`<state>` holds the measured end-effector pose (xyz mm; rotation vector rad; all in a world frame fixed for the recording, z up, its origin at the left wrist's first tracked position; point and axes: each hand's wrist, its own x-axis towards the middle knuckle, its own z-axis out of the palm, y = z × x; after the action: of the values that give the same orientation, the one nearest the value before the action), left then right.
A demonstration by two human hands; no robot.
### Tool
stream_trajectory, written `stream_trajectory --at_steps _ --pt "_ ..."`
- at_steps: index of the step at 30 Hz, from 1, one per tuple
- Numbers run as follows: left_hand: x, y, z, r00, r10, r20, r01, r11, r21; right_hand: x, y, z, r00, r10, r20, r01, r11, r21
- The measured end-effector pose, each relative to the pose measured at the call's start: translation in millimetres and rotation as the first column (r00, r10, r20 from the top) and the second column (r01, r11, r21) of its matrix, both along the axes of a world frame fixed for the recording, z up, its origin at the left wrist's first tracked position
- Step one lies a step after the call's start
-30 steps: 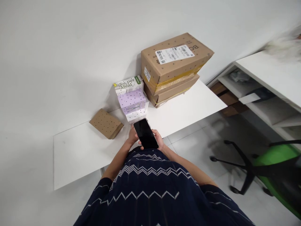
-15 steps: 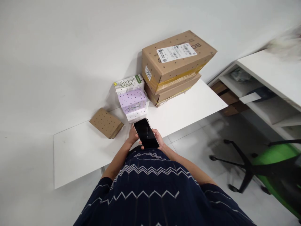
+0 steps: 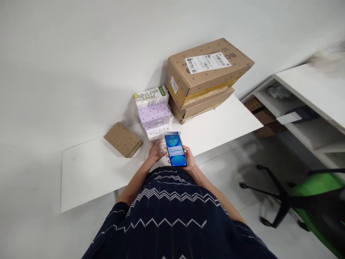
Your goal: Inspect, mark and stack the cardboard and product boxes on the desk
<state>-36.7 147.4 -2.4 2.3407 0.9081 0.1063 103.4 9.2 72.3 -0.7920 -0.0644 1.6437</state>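
A phone with its screen lit blue, showing 10:35, is held by my right hand, whose fingers wrap round its sides. My left hand is just left of the phone, near a clear, shiny item that I cannot make out; its grip is unclear. Beyond the hands stand a purple dotted box and a white "Super Meal" box. A brown dotted packet lies to the left of them.
Two large cardboard boxes are stacked on the white table against the wall. White shelves with things inside stand at the right. A green and black office chair is at the lower right.
The phone's screen has gone from dark to lit. My right hand and the phone have moved slightly right, and my left hand has come away from the phone.
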Motion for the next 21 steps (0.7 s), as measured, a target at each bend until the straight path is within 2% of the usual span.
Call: stream_trajectory --at_steps 2,4,5,7,9,10,12,14,16,17,19,21 --pt "0 -1 0.5 1.0 -0.005 -0.03 0.006 1.0 0.022 16 -3 -13.5 0.969 -0.1 0.226 0.122 0.989 -0.088" --pt "0 -1 1.4 0.999 -0.014 -0.043 0.015 0.999 0.031 34 -5 -30.1 0.838 -0.102 0.536 0.253 0.943 -0.216" --pt "0 -1 2.1 0.999 -0.014 -0.043 0.015 0.999 0.03 43 -5 -39.0 0.727 -0.038 0.686 0.311 0.909 -0.279" --pt "-2 -2 4.2 0.999 -0.02 -0.05 0.022 0.999 0.026 58 -6 -56.6 0.437 0.173 0.883 0.383 0.852 -0.356" --pt "-6 -5 8.0 0.998 -0.027 -0.06 0.028 0.999 0.024 69 -5 -72.5 0.141 0.371 0.918 0.388 0.832 -0.396" --pt "-10 -7 10.9 0.998 -0.027 -0.055 0.029 0.999 0.026 73 -4 -79.6 0.023 0.44 0.898 0.377 0.828 -0.416" --pt "-21 -12 18.6 1.0 -0.004 -0.002 0.004 0.999 0.046 77 -1 -91.8 -0.136 0.526 0.84 0.355 0.817 -0.454" --pt "-37 -14 29.1 0.992 0.085 0.098 -0.095 0.991 0.098 77 3 -101.9 -0.218 0.562 0.798 0.342 0.81 -0.477" --pt "-56 -9 41.6 0.948 0.268 0.172 -0.296 0.94 0.168 74 6 -110.2 -0.263 0.57 0.778 0.327 0.812 -0.484" --pt "-64 -3 48.3 0.905 0.385 0.18 -0.418 0.885 0.205 72 7 -113.5 -0.273 0.571 0.774 0.319 0.813 -0.487" --pt "-78 15 61.2 0.776 0.615 0.139 -0.627 0.728 0.279 70 7 -118.3 -0.271 0.573 0.774 0.305 0.813 -0.496" --pt "-86 37 71.7 0.636 0.771 0.036 -0.74 0.595 0.315 70 6 -119.5 -0.252 0.576 0.778 0.287 0.812 -0.509"
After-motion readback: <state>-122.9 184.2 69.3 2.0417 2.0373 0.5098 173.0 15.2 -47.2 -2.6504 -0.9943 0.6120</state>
